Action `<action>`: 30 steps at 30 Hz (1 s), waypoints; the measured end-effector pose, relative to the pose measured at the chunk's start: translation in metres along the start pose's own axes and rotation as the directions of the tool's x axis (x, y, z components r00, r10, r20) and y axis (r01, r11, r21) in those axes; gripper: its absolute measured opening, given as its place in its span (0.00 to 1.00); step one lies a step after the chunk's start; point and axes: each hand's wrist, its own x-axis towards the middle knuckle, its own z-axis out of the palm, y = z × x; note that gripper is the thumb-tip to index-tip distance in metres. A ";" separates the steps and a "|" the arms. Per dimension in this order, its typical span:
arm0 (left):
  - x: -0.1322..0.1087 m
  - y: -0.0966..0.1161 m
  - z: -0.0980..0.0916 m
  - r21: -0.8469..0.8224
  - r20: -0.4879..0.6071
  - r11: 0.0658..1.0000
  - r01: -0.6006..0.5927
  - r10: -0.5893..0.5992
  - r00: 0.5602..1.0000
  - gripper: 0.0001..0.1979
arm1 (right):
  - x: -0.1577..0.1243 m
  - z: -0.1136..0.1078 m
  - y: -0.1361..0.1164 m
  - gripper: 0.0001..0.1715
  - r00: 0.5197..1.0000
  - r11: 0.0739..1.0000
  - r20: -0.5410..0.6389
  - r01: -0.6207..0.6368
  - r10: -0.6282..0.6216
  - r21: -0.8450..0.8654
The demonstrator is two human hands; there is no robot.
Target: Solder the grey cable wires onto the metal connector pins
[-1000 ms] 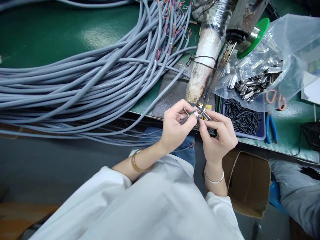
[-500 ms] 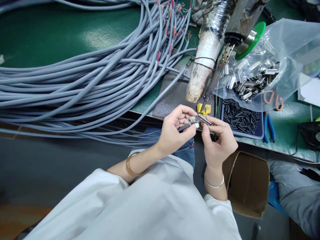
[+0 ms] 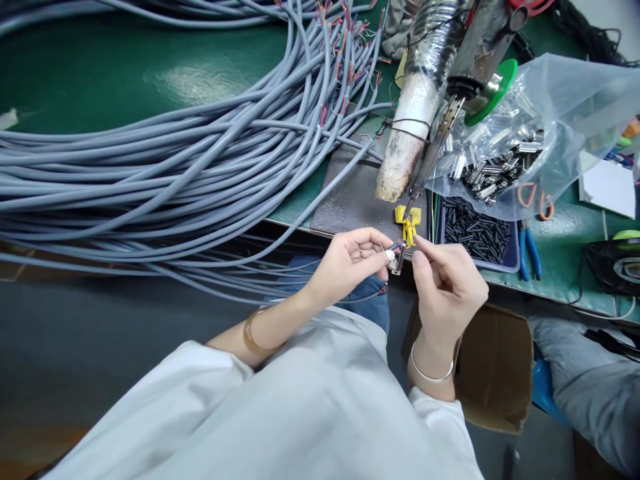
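Note:
My left hand (image 3: 355, 259) is closed in a pinch just in front of the bench edge. Between its fingertips is a multi-pin connector (image 3: 398, 261), tilted steeply, with thin coloured wires (image 3: 399, 246) at its upper end. Part of the connector is hidden by the fingers. My right hand (image 3: 447, 283) is to the right of it, thumb and forefinger nearly together and the other fingers curled; whatever they may hold is too small to make out. Beyond the fingertips stands a yellow clamp (image 3: 409, 223), under the tip of a soldering iron (image 3: 429, 160).
Grey cables (image 3: 200, 167) with stripped ends cover the left of the bench. At right are a plastic bag (image 3: 565, 100) of metal connectors, a bin (image 3: 515, 257) of black pieces, blue-handled pliers (image 3: 530, 253) and a solder spool (image 3: 500, 93). A cardboard box (image 3: 495, 373) stands below.
The connector has swung from lying across between both hands to hanging steeply at my left fingertips. My right hand has come off it and shifted slightly right.

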 end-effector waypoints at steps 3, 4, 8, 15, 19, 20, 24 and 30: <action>-0.001 -0.002 -0.002 -0.016 0.018 1.000 -0.003 0.004 1.000 0.10 | -0.004 0.002 0.004 0.16 0.993 0.993 0.082 0.093 -0.087 -0.076; -0.001 -0.003 -0.002 -0.018 0.019 1.000 -0.004 0.005 1.000 0.10 | -0.005 0.002 0.006 0.18 0.987 0.985 0.109 0.132 -0.121 -0.109; -0.001 -0.004 -0.004 -0.001 0.007 1.000 0.000 0.000 1.000 0.11 | -0.011 -0.001 0.017 0.21 0.948 0.901 0.125 0.318 -0.294 -0.294; 0.000 -0.003 -0.003 -0.009 -0.023 1.000 0.015 -0.015 1.000 0.13 | -0.011 0.003 0.021 0.11 0.939 0.906 0.121 0.342 -0.321 -0.250; -0.001 -0.001 0.000 -0.012 -0.046 1.000 0.027 -0.027 0.999 0.14 | -0.010 0.004 0.018 0.04 0.991 0.991 0.092 0.101 -0.093 -0.090; -0.002 0.000 0.001 -0.014 -0.052 1.000 0.020 -0.021 0.998 0.14 | -0.010 0.002 0.018 0.03 0.999 0.998 0.044 0.026 -0.024 -0.054; -0.002 -0.002 -0.001 -0.057 -0.078 0.998 -0.015 0.010 0.997 0.14 | -0.010 -0.007 0.019 0.07 0.948 0.972 -0.309 0.004 0.071 0.235; -0.004 -0.001 0.000 -0.112 -0.068 0.991 -0.070 0.063 0.996 0.13 | -0.029 0.007 0.019 0.09 0.955 0.981 -0.290 -0.007 0.065 0.195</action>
